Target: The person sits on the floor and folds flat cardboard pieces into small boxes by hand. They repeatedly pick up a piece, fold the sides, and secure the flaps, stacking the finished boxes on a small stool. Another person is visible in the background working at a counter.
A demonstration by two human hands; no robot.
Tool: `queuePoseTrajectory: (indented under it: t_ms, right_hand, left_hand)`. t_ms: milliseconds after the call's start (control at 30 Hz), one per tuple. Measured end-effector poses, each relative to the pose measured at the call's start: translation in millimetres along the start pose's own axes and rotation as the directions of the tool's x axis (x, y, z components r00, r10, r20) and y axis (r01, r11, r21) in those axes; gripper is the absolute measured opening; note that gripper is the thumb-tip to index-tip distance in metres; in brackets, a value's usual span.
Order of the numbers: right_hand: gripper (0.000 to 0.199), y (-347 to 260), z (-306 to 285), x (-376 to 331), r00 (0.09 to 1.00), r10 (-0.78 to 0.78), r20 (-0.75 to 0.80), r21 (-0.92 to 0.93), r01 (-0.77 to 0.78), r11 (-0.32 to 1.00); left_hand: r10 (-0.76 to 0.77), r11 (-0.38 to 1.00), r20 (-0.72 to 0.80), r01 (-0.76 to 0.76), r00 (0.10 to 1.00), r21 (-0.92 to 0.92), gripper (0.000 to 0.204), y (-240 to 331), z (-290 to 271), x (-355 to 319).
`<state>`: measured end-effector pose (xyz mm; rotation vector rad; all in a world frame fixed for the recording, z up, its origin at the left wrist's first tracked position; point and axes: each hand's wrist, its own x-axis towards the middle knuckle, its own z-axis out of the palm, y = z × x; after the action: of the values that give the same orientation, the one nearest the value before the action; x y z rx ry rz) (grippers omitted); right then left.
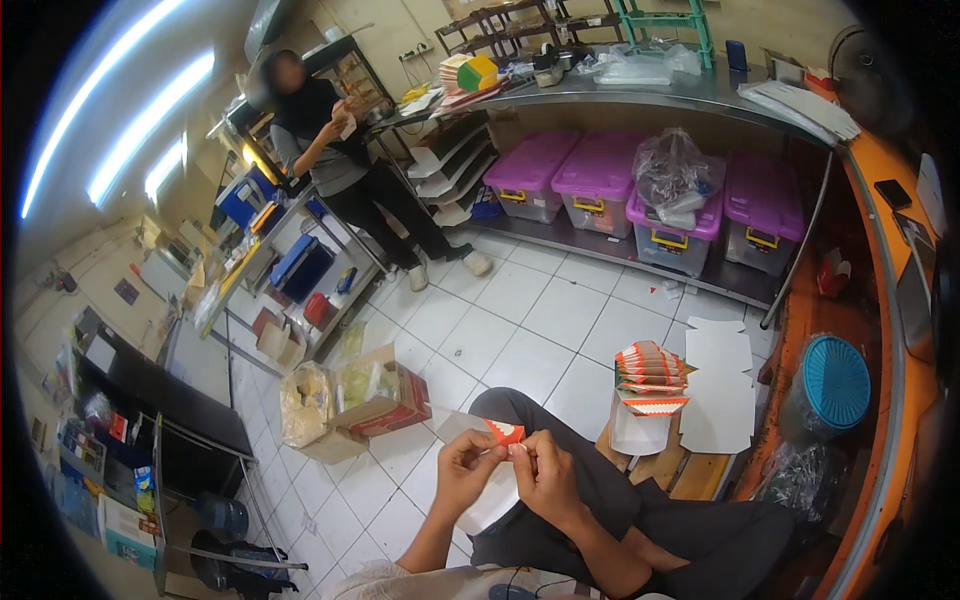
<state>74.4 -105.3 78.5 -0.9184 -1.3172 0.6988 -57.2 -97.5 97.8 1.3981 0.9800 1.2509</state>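
Observation:
Just above my lap, both hands pinch a thin cardboard carton blank [506,434] with a red and white patterned end and a plain white body hanging below. My left hand [467,470] grips it from the left with closed fingers. Close beside it, my right hand [548,480] closes thumb and fingers on the red edge. The fingertips of both almost meet, so the exact fold between them is hidden. To the right of my knee stands a row of nested red and white cartons [652,368], next to flat white carton blanks [718,390].
The cartons rest on a low wooden stool [697,476]. At right are a blue-lidded tub [835,382] and an orange counter [872,190]. Purple-lidded bins [600,165] line a steel table's shelf. Cardboard boxes [375,390] sit on the tiled floor; another person [335,150] stands at back left.

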Motion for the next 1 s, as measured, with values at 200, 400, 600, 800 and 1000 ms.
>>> queuePoseTrajectory:
  t_ms: [200,400,600,800,1000]
  right_hand:
    - [0.014,5,7,-13,0.985,0.053,-0.167,0.025,-0.049,0.998]
    - [0.013,9,6,-9,0.986,-0.085,-0.142,-0.058,0.077,0.995]
    - [0.013,0,-8,-4,0.998,-0.046,-0.039,-0.008,0.046,0.999]
    - [0.013,-3,-14,-1,0.998,-0.068,0.012,-0.141,0.069,0.988]
    - [0.017,-9,-23,0,0.975,0.187,-0.122,0.142,-0.169,0.975]
  left_hand:
    - [0.245,0.952,-0.182,-0.200,0.952,0.232,0.006,-21,35,-13]
    - [0.200,0.979,-0.173,-0.191,0.964,0.065,0.008,-16,32,-10]
    - [0.128,0.991,0.086,-0.124,0.988,-0.042,0.008,-11,10,1]
    - [0.055,0.996,0.091,-0.048,0.994,-0.072,0.009,-9,12,3]
    - [0.075,0.991,0.018,-0.072,0.997,-0.109,0.012,-8,28,7]
